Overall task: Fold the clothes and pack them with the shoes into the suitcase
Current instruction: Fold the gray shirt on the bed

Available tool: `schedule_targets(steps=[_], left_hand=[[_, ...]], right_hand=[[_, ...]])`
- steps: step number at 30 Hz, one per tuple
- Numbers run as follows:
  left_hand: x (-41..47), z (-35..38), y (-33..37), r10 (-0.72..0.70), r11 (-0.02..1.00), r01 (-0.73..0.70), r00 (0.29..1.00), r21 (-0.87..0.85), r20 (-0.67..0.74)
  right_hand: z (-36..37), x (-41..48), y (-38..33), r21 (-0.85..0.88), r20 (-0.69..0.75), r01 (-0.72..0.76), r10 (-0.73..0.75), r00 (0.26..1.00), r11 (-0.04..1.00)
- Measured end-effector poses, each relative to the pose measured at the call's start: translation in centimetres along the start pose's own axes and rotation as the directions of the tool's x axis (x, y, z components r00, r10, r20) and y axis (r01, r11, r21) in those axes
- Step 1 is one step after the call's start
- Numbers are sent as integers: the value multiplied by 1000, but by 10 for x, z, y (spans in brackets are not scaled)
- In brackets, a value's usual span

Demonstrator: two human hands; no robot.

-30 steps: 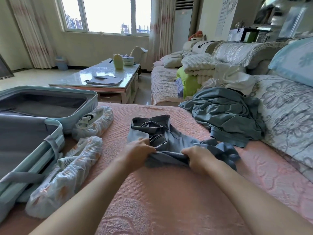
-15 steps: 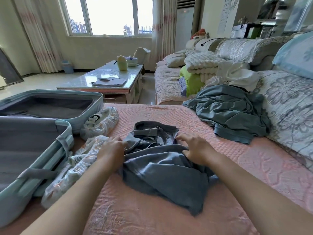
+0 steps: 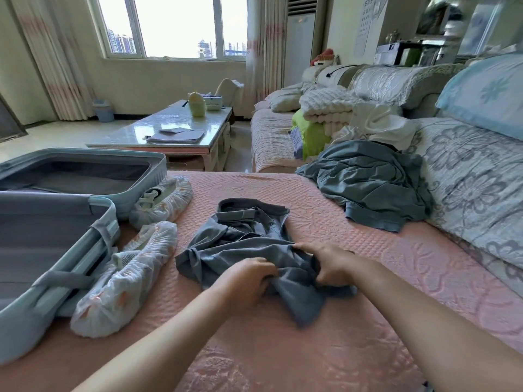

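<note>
A grey-blue collared shirt [image 3: 243,236] lies crumpled on the pink bedspread [image 3: 353,306], its collar pointing away from me. My left hand [image 3: 246,281] grips a bunch of its near fabric. My right hand [image 3: 328,264] grips the shirt's right side beside it. An open light-blue suitcase [image 3: 93,239] lies at the left. Two shoes wrapped in white plastic covers lie beside it: one near [image 3: 127,281], one farther back [image 3: 164,202]. A second teal-grey garment [image 3: 370,185] is heaped at the right.
A patterned grey cushion [image 3: 475,199] and a blue pillow [image 3: 486,91] border the right side. Folded blankets [image 3: 325,108] and a green item [image 3: 311,134] sit on the sofa behind. A glass coffee table [image 3: 169,134] stands beyond the suitcase.
Both hands came back toward me and together, from spread flat on the shirt to gripping its near fabric. The shirt is bunched up again under them.
</note>
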State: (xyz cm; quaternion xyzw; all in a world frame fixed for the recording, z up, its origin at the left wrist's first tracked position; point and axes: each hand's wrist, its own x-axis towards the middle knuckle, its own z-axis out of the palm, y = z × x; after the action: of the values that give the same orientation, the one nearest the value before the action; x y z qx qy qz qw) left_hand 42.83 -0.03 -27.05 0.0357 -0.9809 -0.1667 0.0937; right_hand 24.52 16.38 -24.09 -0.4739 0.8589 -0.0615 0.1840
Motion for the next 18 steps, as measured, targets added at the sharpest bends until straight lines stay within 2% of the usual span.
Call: schedule_targets(steps=[2,3,5,6,7,9,11,12,13,15,16,18], left_hand=[[-7,-16,-2,-95,991,87,993,-99,-75],[-11,-28,-3,-168,976,160,985,-147,-47],[-21,-56,-8,-269,952,280,958,-125,101],[-27,-70,-13,-313,943,329,932,-60,182],[-34,-83,-21,-376,923,384,885,24,274],[-53,-102,-34,-553,830,516,713,211,432],[-70,-109,-39,-661,748,536,552,391,508],[-73,-107,-38,-668,744,505,537,438,515],[-72,-104,-37,-643,765,463,587,447,492],[-63,-94,-27,-525,836,396,779,381,343],[-59,-88,-18,-447,881,375,861,290,244],[-51,-69,1,-266,963,259,954,70,135]], right_hand=[[-6,-3,-3,43,-128,30,-24,992,999],[-11,-6,-7,42,-166,52,-44,985,998],[-18,-14,-20,110,-177,111,-90,980,988],[-19,-19,-29,205,-130,148,-123,984,967],[-19,-26,-40,321,-37,163,-160,986,933],[-15,-36,-57,497,162,132,-241,957,858],[-9,-38,-62,500,191,126,-251,949,857],[-9,-36,-62,453,132,136,-217,967,881],[-10,-34,-60,380,53,135,-167,984,915],[-12,-31,-53,219,-79,89,-73,994,972],[-11,-30,-50,155,-93,58,-44,995,986],[-4,-30,-48,85,-21,0,1,1000,996]])
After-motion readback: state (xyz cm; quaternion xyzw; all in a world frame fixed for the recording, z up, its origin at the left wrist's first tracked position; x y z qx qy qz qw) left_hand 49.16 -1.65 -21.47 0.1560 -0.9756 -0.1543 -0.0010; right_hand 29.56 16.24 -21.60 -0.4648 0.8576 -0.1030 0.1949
